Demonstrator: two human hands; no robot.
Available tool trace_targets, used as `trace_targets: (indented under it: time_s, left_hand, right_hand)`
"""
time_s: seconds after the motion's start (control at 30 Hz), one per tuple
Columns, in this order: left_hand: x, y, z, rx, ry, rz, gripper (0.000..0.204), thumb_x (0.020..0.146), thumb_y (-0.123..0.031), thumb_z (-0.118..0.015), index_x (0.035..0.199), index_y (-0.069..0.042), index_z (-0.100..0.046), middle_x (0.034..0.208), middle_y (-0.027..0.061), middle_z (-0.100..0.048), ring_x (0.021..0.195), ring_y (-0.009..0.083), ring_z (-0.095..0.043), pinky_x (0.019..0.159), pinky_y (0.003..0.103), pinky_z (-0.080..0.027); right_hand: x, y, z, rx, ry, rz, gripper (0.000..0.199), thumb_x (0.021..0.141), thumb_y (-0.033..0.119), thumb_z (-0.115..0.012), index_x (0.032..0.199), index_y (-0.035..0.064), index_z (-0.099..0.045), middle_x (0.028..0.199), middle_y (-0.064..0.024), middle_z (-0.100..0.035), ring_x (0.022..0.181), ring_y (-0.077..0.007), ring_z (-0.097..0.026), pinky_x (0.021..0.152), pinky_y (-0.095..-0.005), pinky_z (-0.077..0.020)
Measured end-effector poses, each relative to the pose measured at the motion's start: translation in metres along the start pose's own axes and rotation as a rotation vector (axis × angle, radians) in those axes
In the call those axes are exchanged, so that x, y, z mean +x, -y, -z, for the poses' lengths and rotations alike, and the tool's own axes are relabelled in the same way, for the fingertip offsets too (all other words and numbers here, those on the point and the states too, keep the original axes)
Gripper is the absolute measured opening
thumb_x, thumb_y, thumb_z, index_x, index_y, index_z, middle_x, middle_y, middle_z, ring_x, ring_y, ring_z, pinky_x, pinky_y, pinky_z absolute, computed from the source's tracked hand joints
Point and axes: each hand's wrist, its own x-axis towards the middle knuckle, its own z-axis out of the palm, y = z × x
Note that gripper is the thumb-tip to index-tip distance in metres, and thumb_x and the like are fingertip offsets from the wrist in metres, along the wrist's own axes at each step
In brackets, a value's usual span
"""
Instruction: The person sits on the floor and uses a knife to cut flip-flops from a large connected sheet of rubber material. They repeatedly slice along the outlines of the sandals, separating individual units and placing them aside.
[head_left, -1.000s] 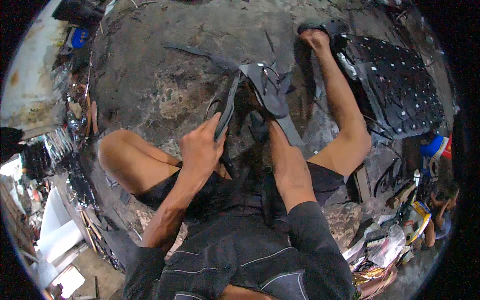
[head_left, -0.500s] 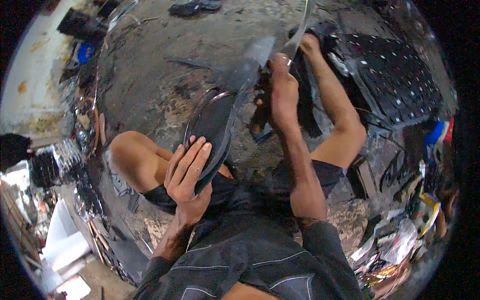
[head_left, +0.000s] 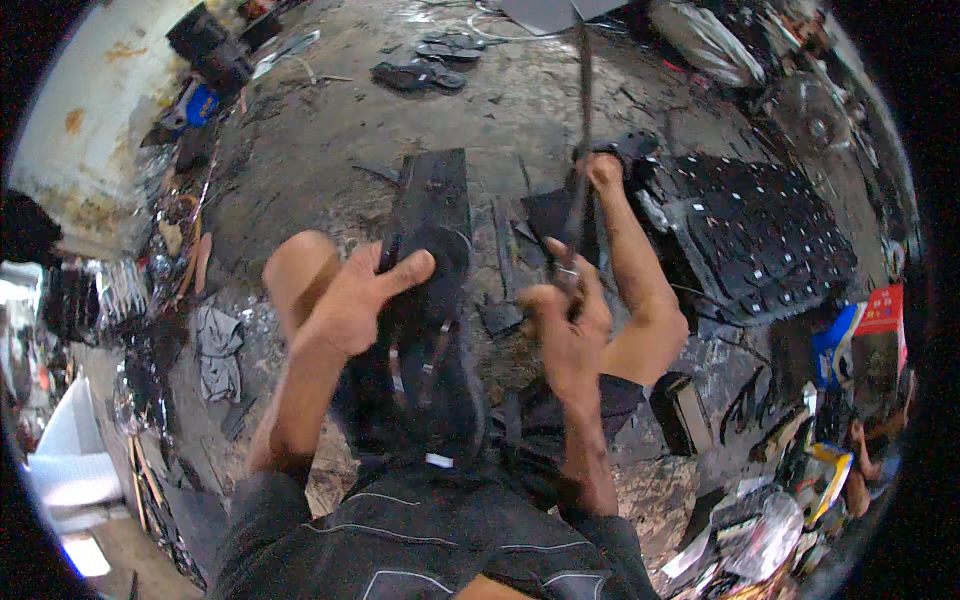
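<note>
Since half a second ago you've swung the long thin strip [head_left: 583, 130] upright and pulled the dark rubber sheet [head_left: 432, 300] closer in, so now it lies lengthwise between your knees instead of angled off to the left.

Biggest thing around is the dirt floor [head_left: 330, 150] you're sitting on, littered with offcuts. Off to your right sits a black studded mat [head_left: 770, 235], well apart from your hands. A pair of sandals [head_left: 420, 75] lies further out ahead.

That rubber sheet runs from your lap out past your knees. Your left hand [head_left: 355, 300] rests flat on it, fingers spread wide, thumb out across the surface, looks like you're pinning it so it won't slide. Your right hand [head_left: 568, 330] is closed tight around the bottom of the strip, holding it vertical just right of the sheet. Your right foot [head_left: 603, 170] sits by the strip, though I can't tell if it touches.
</note>
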Motion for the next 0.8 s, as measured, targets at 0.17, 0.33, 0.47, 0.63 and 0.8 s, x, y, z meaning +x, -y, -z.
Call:
trace_targets:
  time_s: [0.17,0.33,0.47,0.63,0.8]
  left_hand:
    - [-0.021,0.001,0.039,0.003,-0.022,0.142,0.054,0.090,-0.034,-0.077,0.123,0.005,-0.058,0.105,0.0079,-0.070,0.090,0.0157,-0.068,0.082,0.030,-0.056]
    - [-0.030,0.026,0.036,-0.186,0.002,0.081,0.053,0.090,-0.034,-0.078,0.124,0.002,-0.059,0.107,0.0068,-0.070,0.095,0.0144,-0.067,0.087,0.031,-0.055]
    - [-0.022,0.026,0.035,-0.166,0.015,0.118,0.052,0.090,-0.035,-0.077,0.125,0.000,-0.059,0.107,0.0067,-0.071,0.095,0.0148,-0.068,0.087,0.031,-0.055]
    - [0.000,0.006,0.031,0.098,0.200,0.245,0.056,0.089,-0.036,-0.078,0.128,0.000,-0.057,0.109,0.0058,-0.069,0.098,0.0158,-0.067,0.089,0.033,-0.054]
    - [0.013,0.009,0.024,0.313,0.134,-0.004,0.072,0.088,-0.037,-0.079,0.140,-0.001,-0.045,0.123,0.0085,-0.063,0.108,0.0194,-0.063,0.096,0.034,-0.051]
  right_hand:
    - [-0.064,-0.003,0.032,-0.307,0.299,0.092,0.020,0.102,0.015,-0.052,0.117,0.0045,-0.060,0.074,-0.0126,-0.062,0.061,-0.0225,-0.059,0.059,-0.0361,-0.0471]
    - [-0.132,-0.030,0.048,-0.384,0.465,-0.144,0.015,0.098,0.019,-0.059,0.108,0.0083,-0.061,0.076,-0.0200,-0.062,0.065,-0.0410,-0.063,0.057,-0.0444,-0.0473]
    - [-0.132,-0.025,0.066,-0.449,0.495,-0.150,0.014,0.096,0.020,-0.061,0.104,0.0084,-0.060,0.072,-0.0211,-0.061,0.065,-0.0429,-0.064,0.056,-0.0453,-0.0471]
    - [-0.049,-0.034,0.061,-0.551,0.574,-0.136,0.023,0.099,0.028,-0.059,0.103,0.0057,-0.057,0.074,-0.0252,-0.061,0.071,-0.0470,-0.062,0.061,-0.0527,-0.0462]
    - [0.052,0.007,0.030,-0.645,0.854,-0.025,0.039,0.102,0.042,-0.051,0.110,0.0050,-0.063,0.079,-0.0271,-0.066,0.078,-0.0497,-0.063,0.069,-0.0560,-0.0505]
